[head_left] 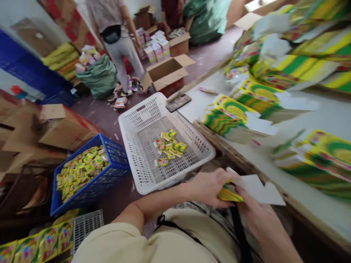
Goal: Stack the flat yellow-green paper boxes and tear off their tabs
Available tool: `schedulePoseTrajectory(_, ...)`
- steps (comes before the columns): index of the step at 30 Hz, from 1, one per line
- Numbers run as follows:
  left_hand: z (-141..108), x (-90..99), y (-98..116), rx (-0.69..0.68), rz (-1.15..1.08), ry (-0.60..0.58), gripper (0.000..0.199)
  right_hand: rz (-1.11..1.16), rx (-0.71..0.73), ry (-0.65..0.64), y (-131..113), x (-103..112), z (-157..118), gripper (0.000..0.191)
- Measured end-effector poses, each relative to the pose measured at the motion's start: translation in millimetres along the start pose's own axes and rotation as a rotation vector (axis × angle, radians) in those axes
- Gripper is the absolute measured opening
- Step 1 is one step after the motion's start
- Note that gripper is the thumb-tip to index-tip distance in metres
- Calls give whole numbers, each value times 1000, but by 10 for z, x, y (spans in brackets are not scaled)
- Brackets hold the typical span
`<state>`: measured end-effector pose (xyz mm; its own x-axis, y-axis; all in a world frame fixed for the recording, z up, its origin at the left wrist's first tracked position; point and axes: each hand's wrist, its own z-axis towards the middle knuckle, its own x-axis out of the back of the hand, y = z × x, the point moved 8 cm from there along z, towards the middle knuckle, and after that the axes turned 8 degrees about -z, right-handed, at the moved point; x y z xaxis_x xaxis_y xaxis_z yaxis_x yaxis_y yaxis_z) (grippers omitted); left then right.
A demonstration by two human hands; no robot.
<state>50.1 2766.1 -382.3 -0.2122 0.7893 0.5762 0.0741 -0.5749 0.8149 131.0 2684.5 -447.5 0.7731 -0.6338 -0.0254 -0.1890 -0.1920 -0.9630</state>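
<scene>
Close in front of my body, I hold a small yellow-and-green cardboard box with both hands. Its white flaps stick out to the right, one with a notch cut in it. The fingers of my left hand are wrapped round the yellow end. From the right side, my right hand grips it below the white flap, thumb on top. Just beyond my hands stands a white plastic basket, with several small yellow-green packets lying on its bottom. Whether anything is inside the box is hidden by my fingers.
On the white table at right lie stacks of flattened boxes and a phone. A blue crate full of packets stands left. Open cartons, a green sack and two people are farther off.
</scene>
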Motion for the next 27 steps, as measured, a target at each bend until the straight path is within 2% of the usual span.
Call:
schedulePoseTrajectory(3,-45,-26,-93,43,19,-11,72,-150,73,-14,-3,1,-29,46)
schedulePoseTrajectory(7,-76,-38,-145,86,-44,6,89,-540,414,-46,-279,-93,-194,61)
schedulePoseTrajectory(10,-77,9,-129,42,-41,69,92,-793,662,7,-524,-158,-333,45)
schedulePoseTrajectory(13,-120,106,-128,29,40,158,83,-888,786,87,-672,-125,-391,36)
schedulePoseTrajectory(16,-184,163,-143,45,134,179,72,-979,871,93,-650,-117,-367,38)
schedulePoseTrajectory(19,-210,185,-180,89,156,153,66,-1093,983,48,-500,-135,-306,38)
schedulePoseTrajectory(21,-189,206,-185,113,154,122,64,-1084,1002,10,-402,-62,-234,35)
schedulePoseTrajectory(25,-75,235,-79,82,188,19,59,-967,906,-206,-305,94,-102,33)
schedulePoseTrajectory(26,-41,226,-46,71,211,-9,58,-940,871,-223,-322,114,-85,32)
schedulePoseTrajectory(27,-8,211,-13,60,239,-28,57,-919,828,-186,-358,139,-66,30)
